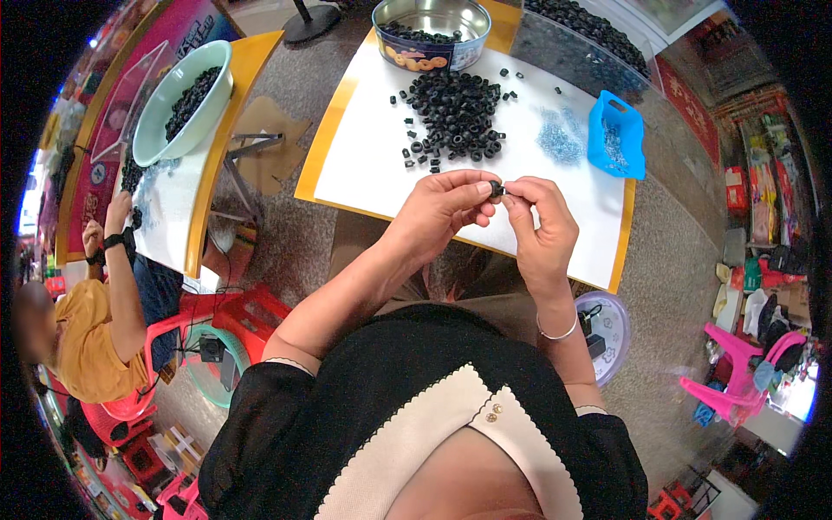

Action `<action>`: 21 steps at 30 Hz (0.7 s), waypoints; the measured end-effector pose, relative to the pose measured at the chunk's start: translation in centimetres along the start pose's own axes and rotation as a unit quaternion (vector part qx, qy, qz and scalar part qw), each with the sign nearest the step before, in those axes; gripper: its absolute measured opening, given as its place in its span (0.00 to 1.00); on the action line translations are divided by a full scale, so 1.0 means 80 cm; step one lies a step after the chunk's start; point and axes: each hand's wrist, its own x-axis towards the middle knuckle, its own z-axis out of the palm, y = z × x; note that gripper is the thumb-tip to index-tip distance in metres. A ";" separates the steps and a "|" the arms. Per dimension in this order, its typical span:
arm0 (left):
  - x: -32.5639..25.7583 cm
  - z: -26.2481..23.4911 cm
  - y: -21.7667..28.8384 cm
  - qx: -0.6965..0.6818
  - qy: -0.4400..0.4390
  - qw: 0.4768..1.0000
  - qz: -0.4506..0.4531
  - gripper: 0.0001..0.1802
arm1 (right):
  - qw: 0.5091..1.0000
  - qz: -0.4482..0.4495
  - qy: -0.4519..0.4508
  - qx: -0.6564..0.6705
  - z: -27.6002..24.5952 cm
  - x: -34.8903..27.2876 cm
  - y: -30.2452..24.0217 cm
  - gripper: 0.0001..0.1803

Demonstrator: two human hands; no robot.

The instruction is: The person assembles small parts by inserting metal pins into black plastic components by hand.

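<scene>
My left hand (440, 208) pinches a small black plastic piece (496, 188) between thumb and forefinger, above the near part of the white-topped table (364, 178). Close against it, the thumb and forefinger of my right hand (544, 227) are pressed together at the piece's right side. What they grip is too small to make out. Just beyond my left hand lies a heap of similar black pieces (455, 113), with loose ones around its edge. A scatter of tiny pale, shiny parts (562, 137) lies beyond my right hand, beside a blue plastic basket (631, 130) holding more of them.
A round tin (433, 54) with black pieces stands at the table's far edge, near a clear bin (581, 52) full of them. At left, a co-worker in a yellow shirt (102, 338) works at another table with a pale green basin (217, 100). Red stools (251, 321) stand between us.
</scene>
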 end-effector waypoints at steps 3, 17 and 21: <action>0.001 0.001 -0.002 0.009 -0.006 1.000 0.019 0.11 | 1.000 -0.014 -0.007 -0.019 -0.001 0.000 0.000 0.07; 0.013 -0.007 -0.001 0.101 -0.039 0.993 0.042 0.13 | 0.995 -0.088 -0.019 -0.048 0.000 0.002 0.015 0.09; 0.010 -0.002 0.003 0.092 -0.075 0.993 -0.014 0.15 | 0.996 -0.070 -0.024 -0.043 -0.002 0.001 0.017 0.09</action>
